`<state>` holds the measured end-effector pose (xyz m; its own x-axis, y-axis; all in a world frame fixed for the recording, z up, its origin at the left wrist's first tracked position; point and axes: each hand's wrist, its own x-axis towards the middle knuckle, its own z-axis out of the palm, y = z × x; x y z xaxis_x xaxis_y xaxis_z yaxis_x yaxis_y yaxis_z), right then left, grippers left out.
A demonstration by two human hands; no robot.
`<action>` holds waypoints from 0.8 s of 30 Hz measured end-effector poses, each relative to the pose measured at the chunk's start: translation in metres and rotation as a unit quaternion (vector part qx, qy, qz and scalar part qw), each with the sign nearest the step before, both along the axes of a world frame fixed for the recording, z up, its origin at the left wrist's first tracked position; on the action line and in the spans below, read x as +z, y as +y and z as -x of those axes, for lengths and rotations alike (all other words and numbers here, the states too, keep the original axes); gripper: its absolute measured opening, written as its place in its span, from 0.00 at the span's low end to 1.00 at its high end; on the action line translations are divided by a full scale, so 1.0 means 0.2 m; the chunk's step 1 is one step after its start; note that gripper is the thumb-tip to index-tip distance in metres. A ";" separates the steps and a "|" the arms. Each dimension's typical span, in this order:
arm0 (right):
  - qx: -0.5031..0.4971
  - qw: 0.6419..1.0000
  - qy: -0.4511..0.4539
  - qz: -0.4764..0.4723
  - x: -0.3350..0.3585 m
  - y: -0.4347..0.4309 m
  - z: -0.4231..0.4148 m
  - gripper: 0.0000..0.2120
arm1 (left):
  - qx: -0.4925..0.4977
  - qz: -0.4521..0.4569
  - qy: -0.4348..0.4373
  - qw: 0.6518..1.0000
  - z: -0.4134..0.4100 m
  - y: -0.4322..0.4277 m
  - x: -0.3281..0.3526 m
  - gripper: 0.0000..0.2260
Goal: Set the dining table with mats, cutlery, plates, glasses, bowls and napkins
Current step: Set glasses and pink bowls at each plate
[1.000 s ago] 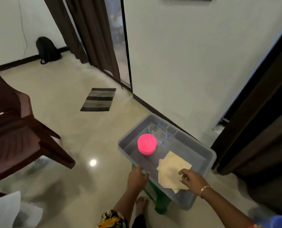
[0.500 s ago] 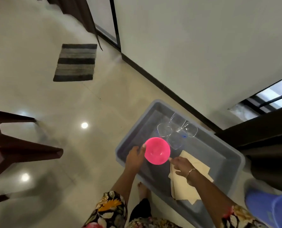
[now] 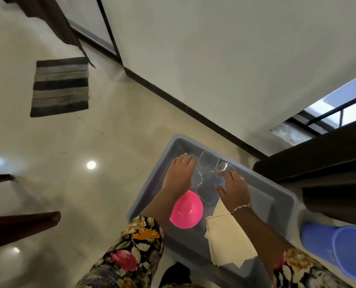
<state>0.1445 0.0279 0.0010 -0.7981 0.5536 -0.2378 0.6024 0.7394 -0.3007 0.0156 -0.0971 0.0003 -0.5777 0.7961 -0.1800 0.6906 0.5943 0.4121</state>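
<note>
A grey plastic tub [image 3: 281, 196] holds several clear glasses [image 3: 208, 163], a pink bowl [image 3: 186, 213] and a stack of cream napkins [image 3: 227, 238]. Both of my hands reach into the far end of the tub among the glasses. My left hand [image 3: 180, 175] lies with straight fingers against the left side of the glasses. On their right side, the spread fingertips of my right hand [image 3: 234, 190] touch one glass [image 3: 226, 169]. Neither hand plainly grips anything. The bowl sits just below my left wrist.
A blue plastic bucket [image 3: 349, 252] stands to the right of the tub. Dark curtain [image 3: 318, 163] and the wall run behind it. A striped floor mat [image 3: 60, 86] lies far left, and brown chair legs [image 3: 21, 223] stick in from the left.
Both hands moved forward from the pink bowl and napkins to the glasses at the tub's far end. The view tilted further down onto the tub.
</note>
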 end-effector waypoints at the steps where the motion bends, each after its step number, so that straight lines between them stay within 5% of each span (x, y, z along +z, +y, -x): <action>1: 0.010 1.000 -0.005 -0.016 -0.01 0.01 0.01 0.17 | -0.007 0.009 0.007 1.000 0.01 0.02 -0.01 0.23; 6: 0.048 0.996 -0.080 -0.010 -0.06 0.02 0.02 0.22 | 0.034 0.001 -0.001 0.999 -0.01 0.02 -0.08 0.18; 12: -0.075 0.990 0.112 -0.029 -0.06 0.04 0.02 0.09 | -0.027 -0.054 0.109 0.992 -0.19 -0.02 -0.06 0.17; 14: -0.121 0.989 0.090 0.003 -0.07 0.06 0.00 0.19 | -0.071 -0.024 0.109 0.991 -0.26 -0.02 -0.09 0.25; 17: -0.045 0.999 0.017 0.015 -0.12 0.11 -0.04 0.31 | -0.156 0.041 0.126 0.979 -0.30 0.01 -0.12 0.39; 24: 0.064 0.996 -0.059 -0.016 -0.18 0.19 0.03 0.36 | -0.226 0.050 0.215 0.949 -0.30 0.10 -0.15 0.22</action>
